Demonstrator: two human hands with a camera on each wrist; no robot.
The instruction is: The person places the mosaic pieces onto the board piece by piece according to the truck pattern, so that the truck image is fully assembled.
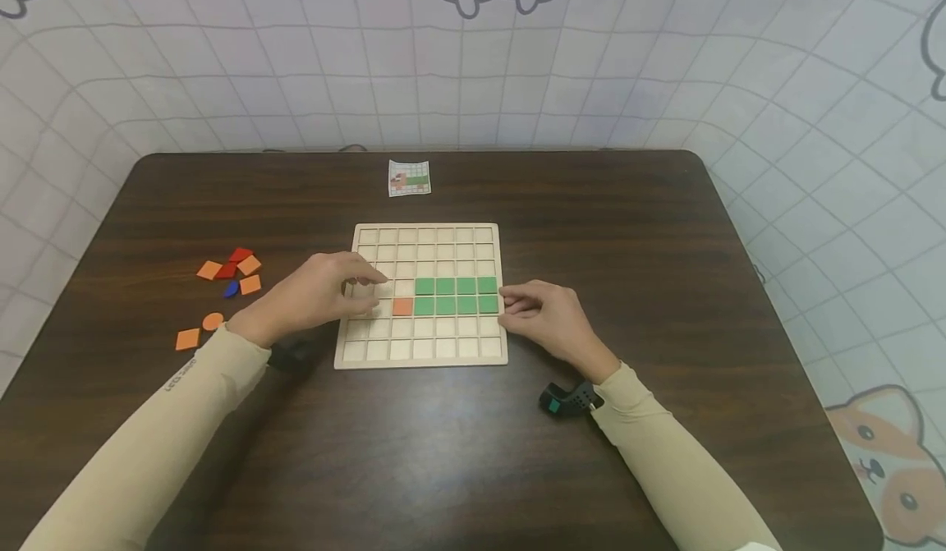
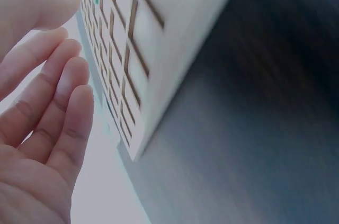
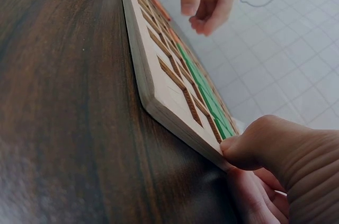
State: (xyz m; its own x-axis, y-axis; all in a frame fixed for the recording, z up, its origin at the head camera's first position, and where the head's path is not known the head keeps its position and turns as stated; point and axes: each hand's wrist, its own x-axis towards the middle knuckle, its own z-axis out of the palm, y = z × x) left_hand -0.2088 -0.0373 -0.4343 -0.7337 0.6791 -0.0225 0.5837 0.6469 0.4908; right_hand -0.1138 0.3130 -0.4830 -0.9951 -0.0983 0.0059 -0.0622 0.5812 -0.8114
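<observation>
A pale wooden grid board [image 1: 421, 364] lies on the table. Set in its squares are two rows of green square tiles [image 1: 446, 305] and, left of the lower row, one orange square tile [image 1: 402, 306]. Above the board's left side hovers my left hand [image 1: 325, 292], thumb and fingertips apart. The left wrist view shows no piece between the fingers of this left hand [image 2: 47, 91]. At the board's right edge, my right hand [image 1: 550, 317] grips the rim; in the right wrist view its thumb [image 3: 249, 147] touches the rim, with the other fingers curled below.
Loose orange squares [image 1: 188, 338], red pieces [image 1: 240, 254], a blue piece [image 1: 231, 289] and an orange round piece [image 1: 213, 321] lie left of the board. Behind it is a small picture card [image 1: 410, 179]. A patterned wall cloth [image 1: 443, 66] borders the dark wooden table [image 1: 628, 231].
</observation>
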